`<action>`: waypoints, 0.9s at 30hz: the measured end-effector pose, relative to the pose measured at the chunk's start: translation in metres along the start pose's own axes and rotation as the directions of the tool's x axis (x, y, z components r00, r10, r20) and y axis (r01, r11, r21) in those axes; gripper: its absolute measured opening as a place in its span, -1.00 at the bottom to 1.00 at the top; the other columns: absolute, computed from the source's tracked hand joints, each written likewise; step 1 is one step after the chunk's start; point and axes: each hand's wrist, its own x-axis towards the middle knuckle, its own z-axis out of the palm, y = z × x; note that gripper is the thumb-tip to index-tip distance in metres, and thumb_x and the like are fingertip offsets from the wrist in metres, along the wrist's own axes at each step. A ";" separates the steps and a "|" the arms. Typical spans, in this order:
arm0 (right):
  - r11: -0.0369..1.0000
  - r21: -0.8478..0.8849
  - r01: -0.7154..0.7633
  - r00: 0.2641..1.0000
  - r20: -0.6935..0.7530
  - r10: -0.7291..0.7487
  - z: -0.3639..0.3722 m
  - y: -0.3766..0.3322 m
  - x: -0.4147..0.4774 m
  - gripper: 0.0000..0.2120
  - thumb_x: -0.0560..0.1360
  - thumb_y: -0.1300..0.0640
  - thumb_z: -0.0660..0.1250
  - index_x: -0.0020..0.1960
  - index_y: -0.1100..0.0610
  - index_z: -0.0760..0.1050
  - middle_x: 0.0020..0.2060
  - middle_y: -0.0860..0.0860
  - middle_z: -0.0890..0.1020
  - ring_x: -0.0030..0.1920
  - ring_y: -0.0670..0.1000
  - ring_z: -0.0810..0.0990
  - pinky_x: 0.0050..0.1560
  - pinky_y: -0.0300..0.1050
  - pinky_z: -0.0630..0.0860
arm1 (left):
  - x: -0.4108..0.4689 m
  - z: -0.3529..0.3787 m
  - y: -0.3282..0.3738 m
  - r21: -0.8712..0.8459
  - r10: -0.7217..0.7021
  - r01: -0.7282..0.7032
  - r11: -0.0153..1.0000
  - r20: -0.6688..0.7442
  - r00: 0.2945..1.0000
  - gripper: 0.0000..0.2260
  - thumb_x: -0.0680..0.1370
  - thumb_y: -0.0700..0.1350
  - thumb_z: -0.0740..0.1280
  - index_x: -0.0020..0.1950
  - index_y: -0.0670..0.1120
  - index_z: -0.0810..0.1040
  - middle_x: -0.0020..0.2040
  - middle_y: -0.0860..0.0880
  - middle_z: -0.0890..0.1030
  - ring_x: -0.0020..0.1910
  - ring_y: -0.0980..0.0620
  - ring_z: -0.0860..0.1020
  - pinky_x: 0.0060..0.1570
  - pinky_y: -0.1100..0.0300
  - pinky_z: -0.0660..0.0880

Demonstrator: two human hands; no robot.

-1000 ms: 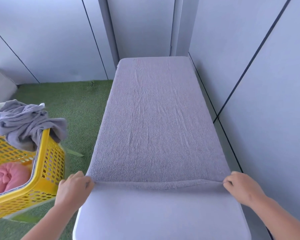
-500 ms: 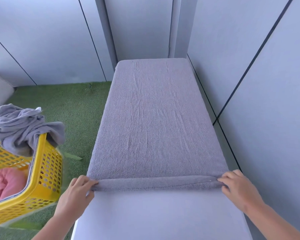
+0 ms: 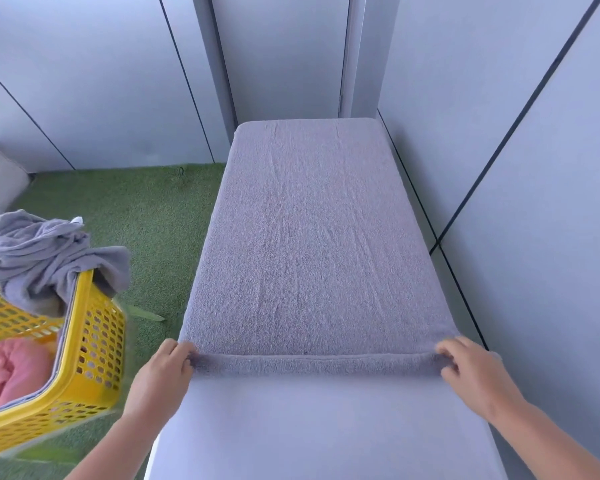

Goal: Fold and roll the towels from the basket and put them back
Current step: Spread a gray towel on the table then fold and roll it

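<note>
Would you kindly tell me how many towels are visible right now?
3: one flat grey towel on the table, a crumpled grey towel over the rim of the yellow basket, a pink towel inside it. Others may lie hidden beneath.

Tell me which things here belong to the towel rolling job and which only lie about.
Job: towel on the table, its rolled edge gripped by left hand and right hand; basket; crumpled towel; pink towel.
Lying about: turf; wall.

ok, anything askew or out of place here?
Only the crumpled grey towel, which hangs over the rim of the yellow basket. The spread towel lies flat, its near roll straight between left hand and right hand.
</note>
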 end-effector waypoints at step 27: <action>0.974 -0.150 0.171 0.985 0.011 -0.171 0.009 0.009 0.011 -0.62 0.26 0.24 0.49 0.07 0.07 0.64 0.01 -0.12 0.64 0.09 -0.03 0.57 0.12 -0.16 0.48 | -0.001 0.006 -0.004 -0.050 0.060 -0.059 0.997 0.017 0.998 -0.64 0.42 -0.16 0.35 0.22 0.03 0.59 0.13 0.15 0.50 0.03 0.01 0.51 -0.18 0.09 0.55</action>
